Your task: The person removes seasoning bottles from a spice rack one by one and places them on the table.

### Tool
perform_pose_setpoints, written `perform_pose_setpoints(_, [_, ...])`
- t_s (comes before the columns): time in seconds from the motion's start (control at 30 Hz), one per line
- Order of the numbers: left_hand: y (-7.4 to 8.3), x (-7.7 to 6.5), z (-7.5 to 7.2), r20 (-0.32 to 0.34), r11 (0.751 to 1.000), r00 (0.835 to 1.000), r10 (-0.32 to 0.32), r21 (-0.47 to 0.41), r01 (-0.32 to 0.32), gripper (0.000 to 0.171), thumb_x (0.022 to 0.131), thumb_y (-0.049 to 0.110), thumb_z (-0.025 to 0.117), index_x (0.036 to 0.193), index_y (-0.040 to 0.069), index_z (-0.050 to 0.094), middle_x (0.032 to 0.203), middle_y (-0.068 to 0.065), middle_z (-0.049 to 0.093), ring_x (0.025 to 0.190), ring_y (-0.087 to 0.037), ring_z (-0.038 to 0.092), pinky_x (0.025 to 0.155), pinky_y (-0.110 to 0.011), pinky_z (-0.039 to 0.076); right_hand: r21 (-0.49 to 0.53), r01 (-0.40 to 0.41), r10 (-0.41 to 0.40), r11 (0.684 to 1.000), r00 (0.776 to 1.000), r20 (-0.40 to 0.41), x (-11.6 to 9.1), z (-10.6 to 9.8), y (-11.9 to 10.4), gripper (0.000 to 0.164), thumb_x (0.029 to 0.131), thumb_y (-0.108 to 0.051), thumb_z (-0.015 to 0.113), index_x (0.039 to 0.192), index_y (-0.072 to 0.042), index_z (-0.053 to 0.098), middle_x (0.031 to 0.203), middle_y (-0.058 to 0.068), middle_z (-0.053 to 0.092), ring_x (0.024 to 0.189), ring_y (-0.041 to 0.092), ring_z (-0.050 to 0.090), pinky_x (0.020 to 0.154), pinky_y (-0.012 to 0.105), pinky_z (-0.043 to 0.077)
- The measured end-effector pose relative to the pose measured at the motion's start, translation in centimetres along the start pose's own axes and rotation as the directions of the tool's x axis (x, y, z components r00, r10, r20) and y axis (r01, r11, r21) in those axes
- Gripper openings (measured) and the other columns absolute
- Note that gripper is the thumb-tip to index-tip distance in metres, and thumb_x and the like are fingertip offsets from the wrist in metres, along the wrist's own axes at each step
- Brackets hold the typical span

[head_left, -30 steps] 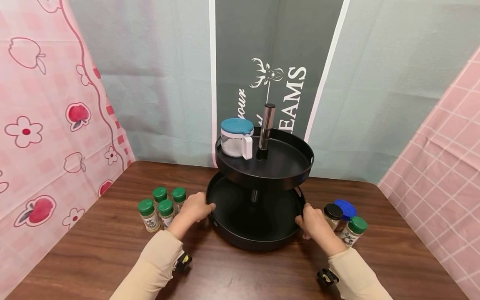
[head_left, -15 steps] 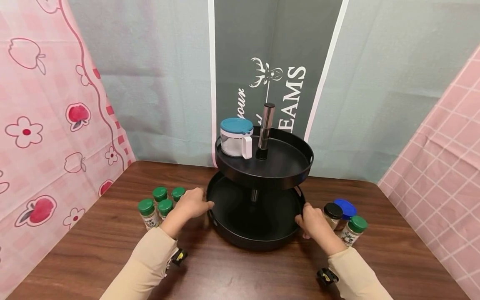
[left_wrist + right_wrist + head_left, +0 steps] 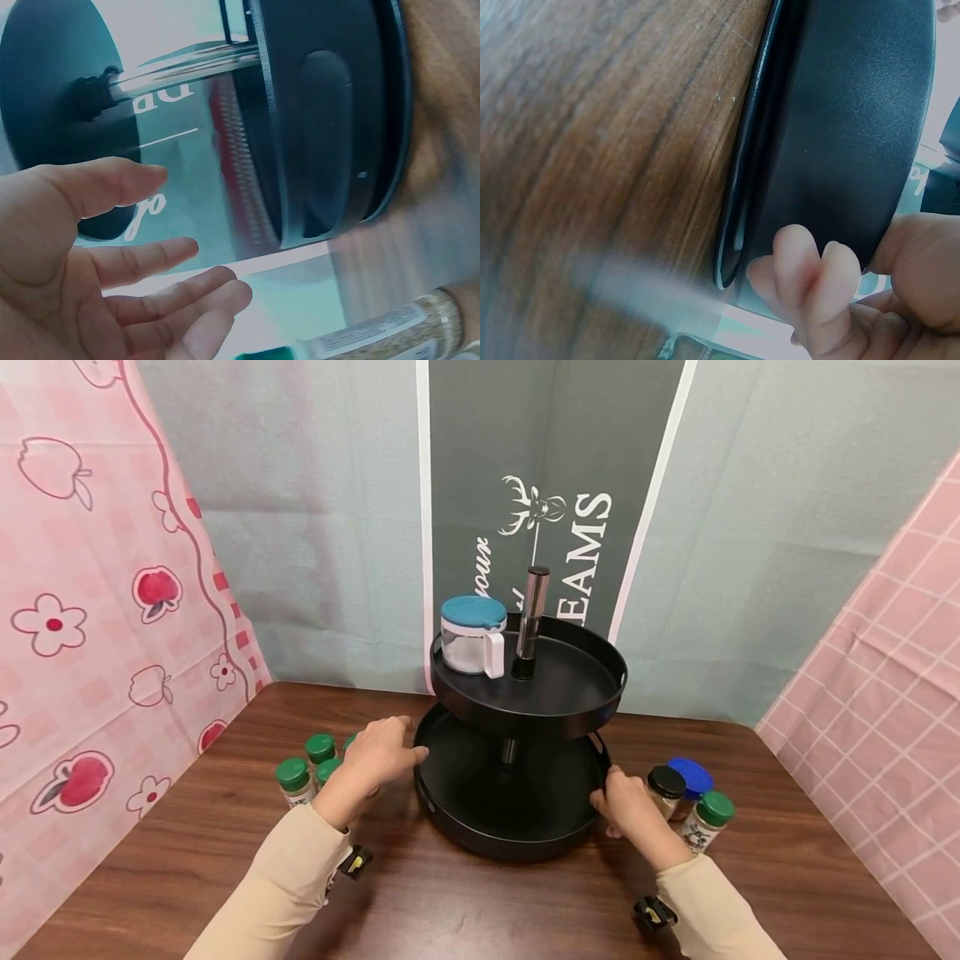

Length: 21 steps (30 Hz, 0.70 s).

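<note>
A black two-tier round turntable rack (image 3: 510,802) stands on the wooden table. On its upper tray (image 3: 577,681) sits a clear jar (image 3: 467,652) with a blue lid and white handle. My right hand (image 3: 628,806) grips the lower tray's right rim; in the right wrist view its fingers (image 3: 799,259) curl against the outer wall (image 3: 847,127). My left hand (image 3: 381,753) hovers beside the lower tray's left edge. In the left wrist view its fingers are spread, with nothing in them, apart from the tray wall and its handle slot (image 3: 326,142).
Several green-capped seasoning bottles (image 3: 292,774) stand left of the rack, partly hidden by my left hand. On the right are a black-capped jar (image 3: 666,783), a blue-lidded jar (image 3: 692,777) and a green-capped bottle (image 3: 712,814). A grey curtain (image 3: 337,568) hangs behind.
My left hand has moved up and to the left along the lower tray's edge, and its fingers have opened. The right hand and the rack have stayed in place.
</note>
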State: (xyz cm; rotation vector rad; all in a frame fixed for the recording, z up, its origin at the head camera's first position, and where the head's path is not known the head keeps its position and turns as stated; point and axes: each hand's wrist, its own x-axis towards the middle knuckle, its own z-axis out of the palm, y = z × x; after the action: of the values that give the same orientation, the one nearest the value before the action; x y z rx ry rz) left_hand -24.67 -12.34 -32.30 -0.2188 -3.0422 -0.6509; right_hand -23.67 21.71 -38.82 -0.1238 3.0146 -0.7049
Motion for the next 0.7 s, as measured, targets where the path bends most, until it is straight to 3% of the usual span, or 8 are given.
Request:
perform_pose_setpoints(0.43, [1.3,0.1,-2.8,-0.089,1.000,0.996,0.015,-0.008,-0.016,0.052,0.081,0.034,0.061,0.124,0.005,0.053,0.119,-0.016,0.057,0.103,-0.035,0.051,0.082,-0.052,0.045,0.003,-0.007,0.007,1.000,1.000,0.001,0.1,0.0,0.1,0.045,0.086,-0.009,0.049,0.119,0.018,0.035,0.059,0.013,0.051,0.040,0.014,0.051,0.046,0.032,0.048])
perform_pose_setpoints(0.7, [2.5,-0.1,-4.6,-0.164,0.999,0.986,0.021,-0.046,-0.029,0.047,0.082,0.033,0.061,0.122,0.008,0.055,0.106,-0.013,0.062,0.089,-0.029,0.055,0.072,-0.047,0.047,0.000,-0.017,0.017,1.000,1.000,0.008,0.2,0.0,0.1,0.049,0.085,-0.009,0.049,0.122,0.019,0.033,0.059,0.013,0.051,0.040,0.015,0.052,0.045,0.032,0.047])
